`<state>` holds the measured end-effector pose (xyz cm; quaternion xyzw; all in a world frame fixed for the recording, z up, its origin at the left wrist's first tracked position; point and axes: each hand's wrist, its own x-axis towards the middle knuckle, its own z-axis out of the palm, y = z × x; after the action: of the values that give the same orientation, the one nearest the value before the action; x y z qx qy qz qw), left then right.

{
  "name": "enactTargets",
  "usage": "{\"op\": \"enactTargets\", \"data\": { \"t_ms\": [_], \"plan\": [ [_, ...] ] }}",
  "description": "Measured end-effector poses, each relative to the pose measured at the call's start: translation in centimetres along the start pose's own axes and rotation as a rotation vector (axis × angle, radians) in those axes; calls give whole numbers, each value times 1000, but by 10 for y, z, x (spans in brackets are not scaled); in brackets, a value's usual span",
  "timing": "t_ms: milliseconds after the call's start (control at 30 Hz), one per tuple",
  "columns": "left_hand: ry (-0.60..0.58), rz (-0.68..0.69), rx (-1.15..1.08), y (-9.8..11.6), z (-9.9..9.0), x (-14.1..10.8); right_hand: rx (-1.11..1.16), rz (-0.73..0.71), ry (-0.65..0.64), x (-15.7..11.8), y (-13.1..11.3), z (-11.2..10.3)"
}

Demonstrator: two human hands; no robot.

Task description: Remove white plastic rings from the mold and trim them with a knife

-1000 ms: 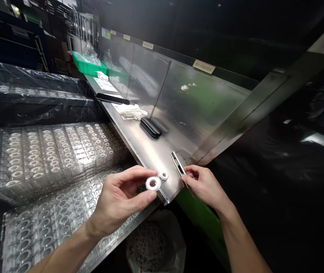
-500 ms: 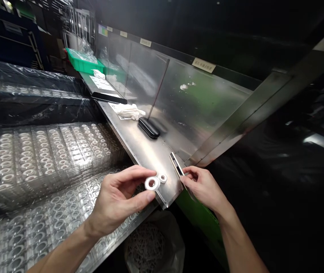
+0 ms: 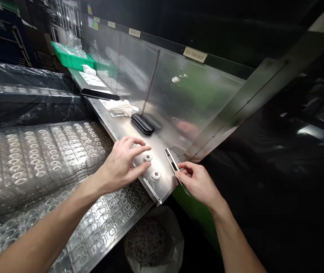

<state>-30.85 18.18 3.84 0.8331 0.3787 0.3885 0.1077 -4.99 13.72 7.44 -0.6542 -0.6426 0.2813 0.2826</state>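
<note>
My left hand (image 3: 122,163) rests on the steel shelf (image 3: 128,131) with its fingers spread. A white ring (image 3: 147,156) lies flat on the shelf between its index fingertip and thumb. A second white ring (image 3: 156,174) lies a little nearer the shelf's end, apart from the hand. My right hand (image 3: 197,182) is at the shelf's right corner, pinching the near end of a thin metal tool (image 3: 170,160) that lies along the shelf's edge.
A black case (image 3: 142,124), white cloth (image 3: 119,107) and a flat black device (image 3: 99,94) lie farther along the shelf, with a green bin (image 3: 69,57) at its far end. Clear trays of rings (image 3: 36,151) are stacked at left. A bag of scraps (image 3: 150,242) sits below.
My left hand held a white ring up near the shelf's end; it has moved forward onto the shelf, and the ring now lies flat there. The right hand barely moved.
</note>
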Motion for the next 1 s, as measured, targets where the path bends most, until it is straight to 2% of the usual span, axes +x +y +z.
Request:
{"op": "enactTargets", "data": {
  "t_ms": [100,233,300,367,433,500,633,767,933,1000],
  "plan": [
    [-40,83,105,20,2,-6,0,-5,-1,-1,0,0],
    [-137,148,103,28,7,-3,-3,-16,11,-1,2,1],
    [-88,176,29,30,10,-3,14,-25,24,-1,4,2],
    [53,238,-82,35,12,-6,102,-26,39,-2,6,4],
    [197,293,-233,45,14,-12,300,15,46,-7,8,6],
    [286,287,-367,56,16,-21,544,75,30,-19,9,7],
    [320,143,-545,70,21,-34,899,66,-59,-54,12,9],
    [321,57,-632,74,25,-42,1009,30,-204,-84,15,13],
    [310,90,-638,80,25,-42,1120,17,-331,-95,6,23],
    [321,123,-615,82,24,-42,1159,5,-343,-95,0,27]
  ]
}}
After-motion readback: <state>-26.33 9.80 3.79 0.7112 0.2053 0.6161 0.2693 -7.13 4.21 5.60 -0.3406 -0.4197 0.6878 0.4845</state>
